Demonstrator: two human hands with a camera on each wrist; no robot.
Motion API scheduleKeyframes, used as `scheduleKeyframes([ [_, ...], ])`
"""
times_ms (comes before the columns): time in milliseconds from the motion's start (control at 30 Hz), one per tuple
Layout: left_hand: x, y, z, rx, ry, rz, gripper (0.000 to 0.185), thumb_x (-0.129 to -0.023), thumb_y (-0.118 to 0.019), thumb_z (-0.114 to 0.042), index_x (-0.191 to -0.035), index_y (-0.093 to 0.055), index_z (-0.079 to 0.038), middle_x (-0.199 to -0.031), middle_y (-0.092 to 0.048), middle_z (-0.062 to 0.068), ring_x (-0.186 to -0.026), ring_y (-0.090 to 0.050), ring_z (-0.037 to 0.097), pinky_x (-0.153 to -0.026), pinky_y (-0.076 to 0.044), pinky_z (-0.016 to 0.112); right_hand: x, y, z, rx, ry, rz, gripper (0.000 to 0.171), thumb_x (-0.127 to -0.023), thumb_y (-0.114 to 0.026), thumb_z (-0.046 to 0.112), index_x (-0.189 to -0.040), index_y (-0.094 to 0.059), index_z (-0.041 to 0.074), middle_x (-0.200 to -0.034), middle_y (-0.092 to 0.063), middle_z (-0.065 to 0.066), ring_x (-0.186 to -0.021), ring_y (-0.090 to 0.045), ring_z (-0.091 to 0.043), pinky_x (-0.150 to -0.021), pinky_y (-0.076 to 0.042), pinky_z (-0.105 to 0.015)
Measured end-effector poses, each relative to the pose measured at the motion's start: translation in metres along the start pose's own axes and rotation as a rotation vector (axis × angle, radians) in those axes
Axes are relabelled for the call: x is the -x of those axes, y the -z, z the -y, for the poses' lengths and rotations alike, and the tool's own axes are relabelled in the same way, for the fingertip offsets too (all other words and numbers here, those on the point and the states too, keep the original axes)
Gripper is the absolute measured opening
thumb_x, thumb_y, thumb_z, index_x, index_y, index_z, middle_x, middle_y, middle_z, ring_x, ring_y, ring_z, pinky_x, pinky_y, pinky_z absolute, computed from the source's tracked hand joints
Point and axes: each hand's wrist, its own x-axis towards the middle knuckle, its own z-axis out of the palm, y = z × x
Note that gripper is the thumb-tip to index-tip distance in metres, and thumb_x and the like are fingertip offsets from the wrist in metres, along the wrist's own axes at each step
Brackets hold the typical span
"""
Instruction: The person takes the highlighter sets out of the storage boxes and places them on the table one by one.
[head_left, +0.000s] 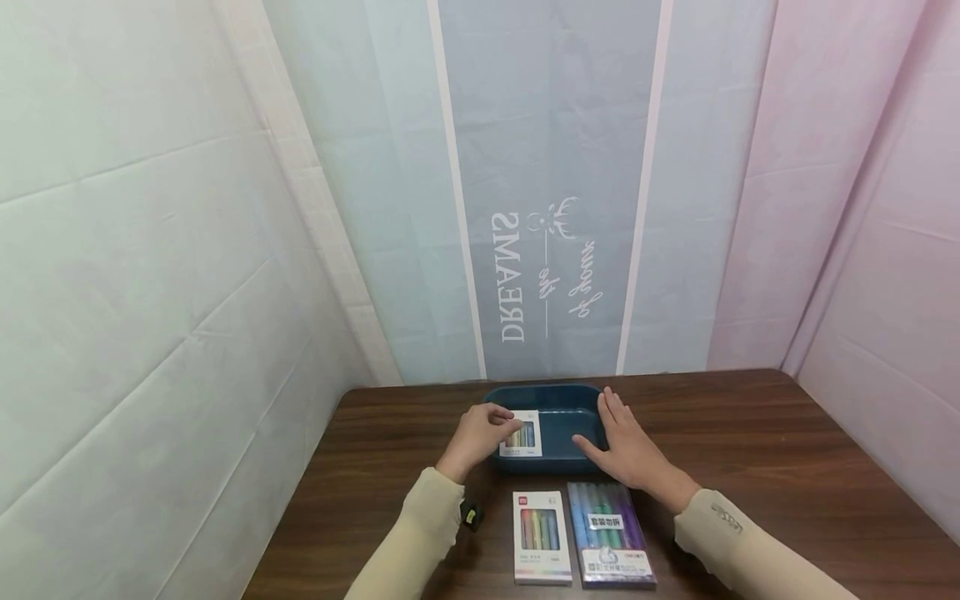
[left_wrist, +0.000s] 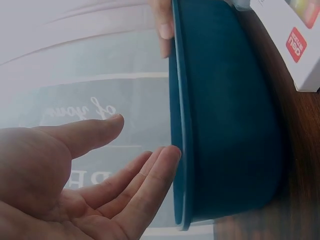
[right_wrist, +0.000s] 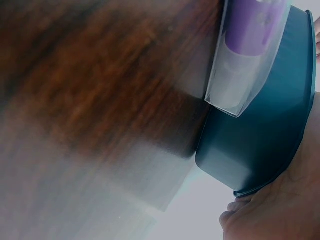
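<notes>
A dark blue plastic basin (head_left: 567,454) stands near the back of the table. Inside its left end lies a white box of coloured pens (head_left: 532,419), windowed at the front. My left hand (head_left: 477,433) hovers over the basin's left rim and overlaps that box in the head view. The left wrist view shows its thumb and fingers (left_wrist: 150,195) apart, with nothing between them. My right hand (head_left: 632,447) lies along the basin's right rim, fingers straight and thumb spread over the inside.
In front of the basin lie a second white box of pens (head_left: 542,570) and, to its right, a clear pack of blue, green and purple markers (head_left: 636,533). A small black object (head_left: 471,515) shows beside the left sleeve. Behind the wooden table (head_left: 757,467) hangs a printed curtain (head_left: 551,125).
</notes>
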Motion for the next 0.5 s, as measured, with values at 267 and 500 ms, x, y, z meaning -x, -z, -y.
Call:
scheduleKeyframes([
  [267,-0.008,-0.004,0.005,-0.056,-0.006,-0.065,0.03,-0.1,-0.079,-0.027,-0.116,-0.076,-0.001,-0.106,-0.075,0.011,-0.093,-0.071,0.022,-0.086,-0.064,0.046,-0.001,-0.001,-0.003,0.013,-0.005,0.009,0.105,-0.104,-0.063,0.06,-0.163,-0.02,-0.015,-0.174,-0.012,-0.033,-0.16,-0.015,-0.052,-0.129,-0.018,-0.067],
  [500,-0.013,-0.01,0.007,-0.101,-0.024,-0.089,0.028,-0.1,-0.079,-0.023,-0.114,-0.075,0.002,-0.105,-0.075,0.013,-0.093,-0.071,0.022,-0.084,-0.064,0.044,-0.001,0.0,-0.002,0.007,-0.013,0.017,0.105,-0.104,-0.064,0.058,-0.164,-0.019,-0.014,-0.174,-0.011,-0.033,-0.161,-0.014,-0.052,-0.129,-0.017,-0.067],
])
